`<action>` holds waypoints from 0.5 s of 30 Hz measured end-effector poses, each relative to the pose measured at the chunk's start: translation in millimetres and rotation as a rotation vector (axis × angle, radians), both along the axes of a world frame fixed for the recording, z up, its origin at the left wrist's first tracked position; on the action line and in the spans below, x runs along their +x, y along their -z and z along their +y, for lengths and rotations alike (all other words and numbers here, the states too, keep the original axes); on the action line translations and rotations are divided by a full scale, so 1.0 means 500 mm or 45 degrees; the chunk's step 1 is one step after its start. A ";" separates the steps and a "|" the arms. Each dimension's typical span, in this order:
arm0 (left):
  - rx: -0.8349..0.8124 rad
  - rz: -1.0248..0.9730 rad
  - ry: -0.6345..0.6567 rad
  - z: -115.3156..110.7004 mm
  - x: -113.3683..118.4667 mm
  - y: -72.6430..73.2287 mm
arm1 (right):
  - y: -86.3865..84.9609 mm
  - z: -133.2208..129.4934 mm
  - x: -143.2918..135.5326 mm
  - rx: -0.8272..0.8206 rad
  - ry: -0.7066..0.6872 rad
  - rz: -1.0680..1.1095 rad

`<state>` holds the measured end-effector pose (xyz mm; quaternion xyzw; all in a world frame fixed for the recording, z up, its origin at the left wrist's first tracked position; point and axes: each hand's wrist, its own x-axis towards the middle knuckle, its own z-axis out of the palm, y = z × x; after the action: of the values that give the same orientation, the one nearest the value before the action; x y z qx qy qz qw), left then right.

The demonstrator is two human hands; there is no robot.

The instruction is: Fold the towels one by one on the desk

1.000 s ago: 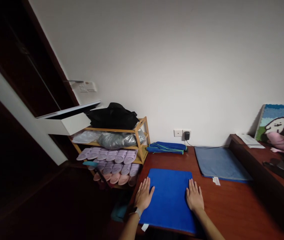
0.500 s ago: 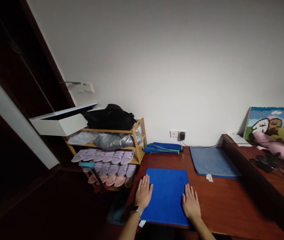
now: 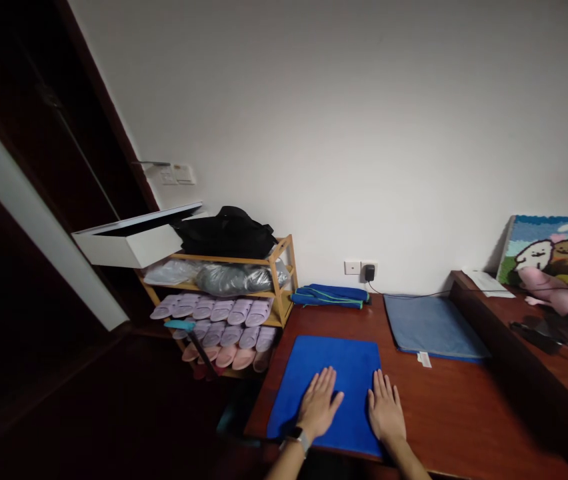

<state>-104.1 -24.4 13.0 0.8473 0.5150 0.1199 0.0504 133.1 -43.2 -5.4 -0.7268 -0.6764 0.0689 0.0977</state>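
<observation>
A flat bright blue cloth (image 3: 348, 363) lies smooth on the reddish-brown wooden table, close to its front edge. My left hand (image 3: 320, 403), with a watch on the wrist, is over the middle of the cloth, palm down and fingers stretched out. Along the cloth's right edge rests my right hand (image 3: 387, 405), also flat, partly on the cloth and partly on the wood. Neither hand holds anything. Further right lies a grey-blue folded cloth (image 3: 434, 325) with a white tag (image 3: 424, 359). A rolled or folded dark blue cloth with green edging (image 3: 331, 296) sits against the wall.
To the left stands a wooden rack (image 3: 285, 283) with slippers (image 3: 221, 310), plastic-wrapped items, a black bag (image 3: 227, 233) and a white box (image 3: 129, 247). A plugged-in adapter (image 3: 369, 272) trails a cord. A raised surface on the right bears a pink plush toy (image 3: 564, 300).
My left hand has moved right from the cloth's left edge onto its middle. My right hand stays at the right edge. The view has shifted slightly.
</observation>
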 end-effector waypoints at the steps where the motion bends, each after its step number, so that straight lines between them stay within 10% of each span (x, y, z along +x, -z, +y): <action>1: 0.002 0.021 -0.080 0.000 -0.047 0.003 | 0.000 0.000 -0.001 0.000 0.006 0.001; 6: 0.024 0.077 -0.373 -0.009 -0.199 0.015 | -0.016 0.005 -0.003 -0.036 0.029 0.006; 15: 0.085 0.056 -0.415 -0.009 -0.200 0.032 | -0.018 -0.064 -0.011 0.015 0.042 0.066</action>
<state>-204.2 -28.7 -3.1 0.7561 0.6424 0.1250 -0.0090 127.8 -75.2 3.6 -0.7353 -0.6619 0.0823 0.1207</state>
